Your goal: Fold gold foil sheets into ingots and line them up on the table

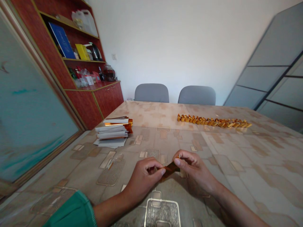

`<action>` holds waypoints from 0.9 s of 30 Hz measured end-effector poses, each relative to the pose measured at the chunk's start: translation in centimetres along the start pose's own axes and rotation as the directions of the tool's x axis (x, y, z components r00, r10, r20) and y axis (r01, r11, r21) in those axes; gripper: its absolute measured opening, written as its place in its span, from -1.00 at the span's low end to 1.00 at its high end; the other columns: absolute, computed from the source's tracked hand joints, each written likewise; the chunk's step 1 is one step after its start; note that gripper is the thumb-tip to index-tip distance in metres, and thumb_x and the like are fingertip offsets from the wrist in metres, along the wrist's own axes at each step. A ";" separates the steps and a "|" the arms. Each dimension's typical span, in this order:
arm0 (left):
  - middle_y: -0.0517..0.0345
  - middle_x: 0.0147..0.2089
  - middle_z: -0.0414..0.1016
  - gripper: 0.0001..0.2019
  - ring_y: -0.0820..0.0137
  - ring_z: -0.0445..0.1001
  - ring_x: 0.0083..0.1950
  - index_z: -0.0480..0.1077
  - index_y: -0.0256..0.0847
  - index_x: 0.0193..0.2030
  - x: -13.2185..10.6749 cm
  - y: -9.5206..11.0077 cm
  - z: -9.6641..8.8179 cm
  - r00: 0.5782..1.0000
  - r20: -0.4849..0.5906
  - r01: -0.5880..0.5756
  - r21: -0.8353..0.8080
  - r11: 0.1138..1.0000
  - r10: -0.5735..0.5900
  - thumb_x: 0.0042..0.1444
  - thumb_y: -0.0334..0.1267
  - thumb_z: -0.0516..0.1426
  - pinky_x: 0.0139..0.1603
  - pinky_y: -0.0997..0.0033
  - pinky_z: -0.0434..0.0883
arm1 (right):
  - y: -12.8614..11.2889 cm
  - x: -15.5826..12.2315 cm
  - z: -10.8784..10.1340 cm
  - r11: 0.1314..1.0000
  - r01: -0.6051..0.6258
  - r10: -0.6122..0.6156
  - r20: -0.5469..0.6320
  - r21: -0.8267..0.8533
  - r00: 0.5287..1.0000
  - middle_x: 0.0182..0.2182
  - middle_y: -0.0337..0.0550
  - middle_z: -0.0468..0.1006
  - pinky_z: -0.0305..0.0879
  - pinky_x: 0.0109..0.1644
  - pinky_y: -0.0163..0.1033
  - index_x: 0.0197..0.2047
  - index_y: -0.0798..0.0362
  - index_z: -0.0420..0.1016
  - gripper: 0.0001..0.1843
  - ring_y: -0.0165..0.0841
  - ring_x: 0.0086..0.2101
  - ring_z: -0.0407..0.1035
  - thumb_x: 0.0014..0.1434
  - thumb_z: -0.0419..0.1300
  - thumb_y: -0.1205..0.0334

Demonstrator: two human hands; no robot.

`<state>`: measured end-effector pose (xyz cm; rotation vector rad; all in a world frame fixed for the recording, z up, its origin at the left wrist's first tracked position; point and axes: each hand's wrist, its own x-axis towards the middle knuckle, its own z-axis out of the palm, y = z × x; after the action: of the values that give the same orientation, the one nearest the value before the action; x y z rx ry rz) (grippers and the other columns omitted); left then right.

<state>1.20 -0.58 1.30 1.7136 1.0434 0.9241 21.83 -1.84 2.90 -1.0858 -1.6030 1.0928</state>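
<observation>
At far left, a red cabinet (107, 97) with laden shelves stands against the wall. Next, a stack of grey-white and gold papers (112, 137) lies on the patterned worktop (80, 167). The left hand (144, 176), below a green sleeve (73, 211), pinches one end of a gold paper piece (172, 169) between thumb and fingers, just above the worktop. The right hand (195, 167) grips its other end. Farther right and back runs a row of folded gold pieces (213, 122).
</observation>
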 end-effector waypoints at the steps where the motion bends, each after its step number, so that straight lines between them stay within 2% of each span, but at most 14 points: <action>1: 0.13 -0.49 0.51 -0.80 0.37 0.41 -0.44 0.53 -0.25 -0.44 0.0 0.0 0.1 0.999 0.023 0.023 -0.021 1.000 -0.023 0.10 -0.18 0.20 -0.40 0.44 0.28 | -0.1 -0.1 0.0 1.000 0.013 -0.013 0.000 -0.020 1.000 -0.50 -0.27 0.39 0.23 -0.31 -0.25 -0.45 0.01 0.43 -0.55 -0.35 -0.43 0.28 0.29 0.16 -0.17; 4: 0.13 -0.48 0.54 -0.81 0.40 0.44 -0.47 0.53 -0.27 -0.42 -0.3 0.3 0.3 0.992 0.105 0.083 -0.092 0.992 -0.074 0.09 -0.19 0.20 -0.44 0.47 0.29 | -0.4 -0.1 0.1 0.995 0.049 -0.052 -0.038 -0.083 0.998 -0.53 -0.27 0.34 0.20 -0.34 -0.25 -0.53 0.00 0.36 -0.48 -0.34 -0.45 0.25 0.31 0.13 -0.17; 7: 0.21 -0.57 0.46 -0.83 0.49 0.35 -0.55 0.49 -0.27 -0.50 -0.6 0.6 0.5 0.976 0.170 0.162 -0.150 0.975 -0.136 0.01 -0.22 0.25 -0.51 0.54 0.22 | -0.4 0.0 0.1 0.989 0.072 -0.088 -0.120 -0.131 0.989 -0.56 -0.27 0.32 0.22 -0.39 -0.25 -0.56 0.00 0.33 -0.47 -0.35 -0.49 0.27 0.37 0.07 -0.11; 9: 0.26 -0.62 0.41 -0.81 0.52 0.31 -0.60 0.46 -0.27 -0.49 -0.8 0.6 0.5 0.951 0.213 0.269 -0.222 0.937 -0.223 -0.03 -0.19 0.29 -0.57 0.57 0.16 | -0.3 0.1 -0.2 0.983 0.086 -0.117 -0.189 -0.163 0.975 -0.52 -0.24 0.42 0.30 -0.34 -0.24 -0.43 0.00 0.44 -0.57 -0.32 -0.44 0.36 0.41 0.02 0.00; 12: 0.21 -0.61 0.47 -0.72 0.52 0.35 -0.63 0.45 -0.28 -0.40 -0.7 0.5 0.3 0.910 0.225 0.414 -0.434 0.800 -0.349 -0.03 -0.09 0.33 -0.62 0.60 0.16 | 0.0 0.1 -0.9 0.962 0.140 -0.200 -0.259 -0.233 0.945 -0.34 -0.16 0.55 0.39 -0.17 -0.16 -0.11 -0.02 0.53 -0.83 -0.26 -0.28 0.44 0.35 0.13 0.16; 13: 0.17 -0.57 0.51 -0.70 0.53 0.38 -0.62 0.45 -0.28 -0.37 -0.6 0.4 0.2 0.902 0.214 0.431 -0.512 0.743 -0.376 -0.04 -0.08 0.35 -0.62 0.62 0.17 | 0.1 0.0 -1.1 0.939 0.191 -0.261 -0.232 -0.285 0.937 -0.26 -0.13 0.56 0.40 -0.11 -0.13 -0.03 -0.04 0.52 -0.81 -0.24 -0.23 0.45 0.32 0.17 0.22; 15: 0.13 -0.49 0.57 -0.68 0.56 0.42 -0.58 0.45 -0.28 -0.34 -0.4 0.5 0.0 0.887 0.199 0.440 -0.643 0.627 -0.418 -0.09 -0.11 0.40 -0.61 0.66 0.18 | 0.2 -0.2 -1.3 0.832 0.347 -0.417 -0.075 -0.434 0.906 -0.10 -0.07 0.56 0.42 -0.02 -0.08 0.10 -0.07 0.48 -0.66 -0.21 -0.11 0.45 0.28 0.17 0.35; 18: 0.21 -0.45 0.55 -0.65 0.61 0.44 -0.53 0.45 -0.28 -0.34 -0.2 0.7 -0.2 0.864 0.202 0.444 -0.739 0.507 -0.461 -0.18 -0.19 0.45 -0.57 0.71 0.21 | 0.2 -0.6 -1.2 0.558 0.563 -0.562 0.223 -0.610 0.797 0.05 0.00 0.51 0.45 -0.01 -0.10 0.19 -0.07 0.42 -0.58 -0.21 -0.01 0.42 0.31 0.13 0.44; 20: 0.26 -0.46 0.52 -0.65 0.63 0.43 -0.51 0.47 -0.28 -0.31 -0.2 0.8 -0.1 0.858 0.199 0.441 -0.757 0.481 -0.473 -0.19 -0.21 0.45 -0.53 0.71 0.25 | -0.1 -0.6 -1.0 0.436 0.624 -0.592 0.315 -0.649 0.741 0.01 -0.01 0.53 0.46 -0.08 -0.14 0.12 -0.03 0.47 -0.67 -0.23 -0.07 0.44 0.34 0.13 0.42; 23: 0.24 -0.39 0.55 -0.64 0.61 0.47 -0.44 0.50 -0.29 -0.26 -0.4 0.7 0.1 0.850 0.213 0.452 -0.763 0.462 -0.481 -0.18 -0.22 0.44 -0.39 0.66 0.36 | -0.5 -0.5 -0.7 0.335 0.699 -0.636 0.395 -0.632 0.662 -0.13 -0.05 0.61 0.42 -0.16 -0.17 -0.02 0.05 0.54 -0.80 -0.27 -0.18 0.44 0.40 0.11 0.38; 27: 0.18 -0.32 0.59 -0.62 0.54 0.52 -0.39 0.48 -0.30 -0.24 -0.6 0.5 0.2 0.841 0.227 0.468 -0.761 0.449 -0.491 -0.19 -0.24 0.44 -0.27 0.54 0.44 | -0.7 -0.4 -0.7 0.284 0.753 -0.681 0.428 -0.594 0.594 -0.21 -0.09 0.68 0.36 -0.20 -0.17 -0.11 0.13 0.57 -0.81 -0.28 -0.23 0.42 0.41 0.11 0.39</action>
<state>1.31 -1.33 1.66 0.5743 0.8498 0.8340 22.42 -2.22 3.66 -0.5605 -2.3525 -0.2148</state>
